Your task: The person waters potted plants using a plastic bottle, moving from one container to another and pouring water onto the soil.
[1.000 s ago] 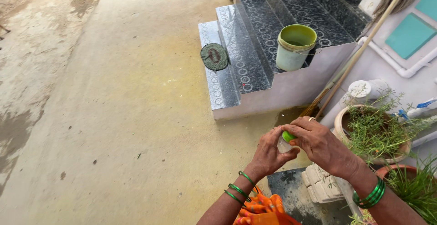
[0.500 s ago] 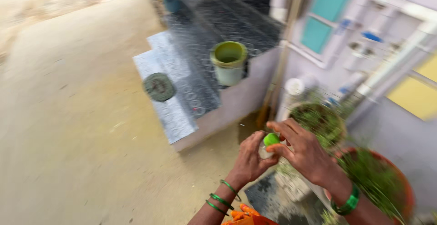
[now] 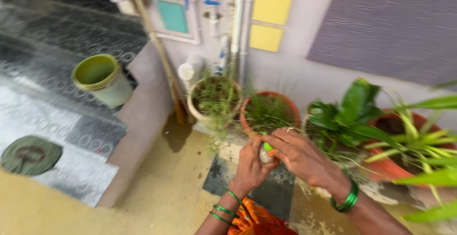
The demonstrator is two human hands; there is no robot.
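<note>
Head cam swung right since a sec ago; steps w/ green bucket (image 3: pixel 102 79) now left. Left hand (image 3: pixel 249 164) still gripped small bottle (image 3: pixel 264 154), right hand (image 3: pixel 296 154) pinching its green cap (image 3: pixel 269 146), above potted plants (image 3: pixel 266 112).

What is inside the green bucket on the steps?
The green bucket shows only its bare yellow-green inner wall. Its bottom is hidden by the rim and blur, so whether it holds anything cannot be told.

Small white bottle (image 3: pixel 264 154) (green cap), upright
</note>
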